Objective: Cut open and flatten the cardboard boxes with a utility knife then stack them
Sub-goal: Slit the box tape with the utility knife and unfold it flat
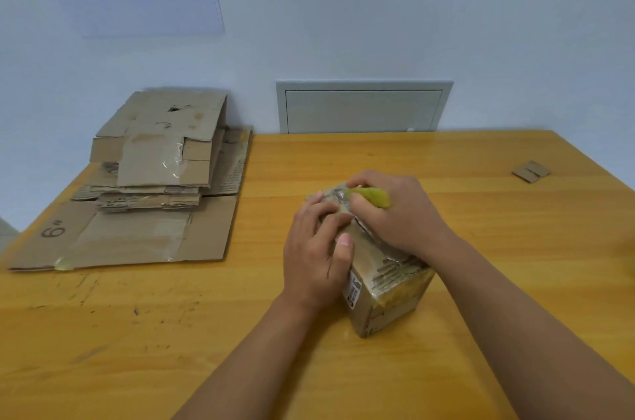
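Soft, even light fills the view, cool on the wall [378, 24] and warm on the table [171, 333], with only faint shadows under the arms and behind the cardboard stack [154, 179]. Small glints show on the tape of the stack and on the box [388, 296] — no harsh glare. The wide lens bows the table edges, and the picture is slightly soft throughout, most so around the knife [372, 196].
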`<state>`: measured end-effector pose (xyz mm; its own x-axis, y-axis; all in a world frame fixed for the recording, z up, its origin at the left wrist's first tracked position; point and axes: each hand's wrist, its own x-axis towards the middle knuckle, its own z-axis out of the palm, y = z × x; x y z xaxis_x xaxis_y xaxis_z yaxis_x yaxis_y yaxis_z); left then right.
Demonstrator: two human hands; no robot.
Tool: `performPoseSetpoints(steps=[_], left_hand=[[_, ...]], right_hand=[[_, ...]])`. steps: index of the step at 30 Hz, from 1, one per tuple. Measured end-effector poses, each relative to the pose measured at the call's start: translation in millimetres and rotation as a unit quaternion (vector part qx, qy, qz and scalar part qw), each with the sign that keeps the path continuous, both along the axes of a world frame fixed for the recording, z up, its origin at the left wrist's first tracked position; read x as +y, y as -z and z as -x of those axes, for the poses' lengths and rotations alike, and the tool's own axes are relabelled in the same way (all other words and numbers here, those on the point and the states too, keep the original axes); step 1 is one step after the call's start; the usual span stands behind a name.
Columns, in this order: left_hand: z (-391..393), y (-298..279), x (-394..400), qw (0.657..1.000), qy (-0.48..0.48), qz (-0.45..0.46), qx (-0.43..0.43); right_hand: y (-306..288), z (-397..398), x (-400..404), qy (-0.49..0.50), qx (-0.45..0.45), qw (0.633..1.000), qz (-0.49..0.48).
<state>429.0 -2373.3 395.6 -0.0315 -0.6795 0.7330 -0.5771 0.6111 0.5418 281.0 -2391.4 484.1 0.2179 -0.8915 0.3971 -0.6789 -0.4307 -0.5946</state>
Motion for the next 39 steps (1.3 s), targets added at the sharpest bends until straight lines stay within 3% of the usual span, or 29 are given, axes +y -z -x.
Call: performPoseSetpoints(steps=[7, 21, 39], left_hand=[[0.4, 1.1, -1.8, 1.000, -0.007, 0.009, -0.002], [0.1, 2.9, -1.0, 1.000, -0.007, -0.007, -0.008], [1.9, 2.7, -1.4, 1.000, -0.012, -0.012, -0.001]], right_hand=[[5.0, 10.8, 3.6, -0.010, 0.019, 0.999, 0.044], [9.6, 9.1, 8.2, -0.035, 0.119, 0.991, 0.051], [4.6, 16.0, 13.4, -0.044, 0.169, 0.984, 0.043]])
